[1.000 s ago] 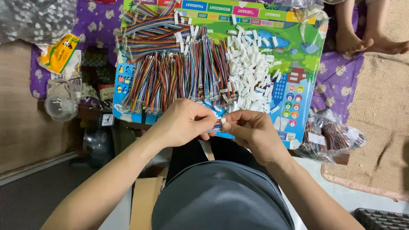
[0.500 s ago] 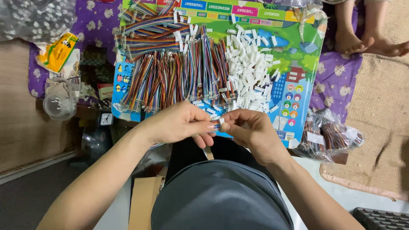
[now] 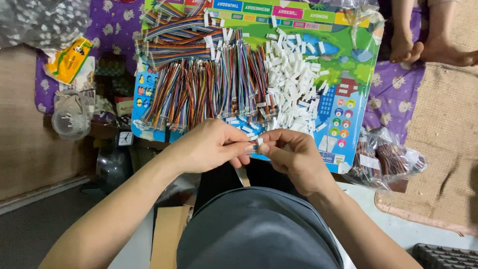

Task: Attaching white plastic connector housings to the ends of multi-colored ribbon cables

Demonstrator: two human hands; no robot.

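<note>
At frame centre we see the left hand (image 3: pixel 211 147) and right hand (image 3: pixel 294 157) meeting fingertip to fingertip, both pinched shut on 1 small white connector (image 3: pixel 258 144), which lies wholly between the 2 grips. Just above them, bundles of multicoloured ribbon wires (image 3: pixel 209 87) and a heap of white connectors (image 3: pixel 294 89) cover a colourful printed board (image 3: pixel 348 74).

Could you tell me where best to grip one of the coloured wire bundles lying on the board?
Probably mid-length on a wire bundle, pinched across its width from above. The bundles lie flat and packed side by side on the board, so their sides are blocked and only the tops are free.
</note>
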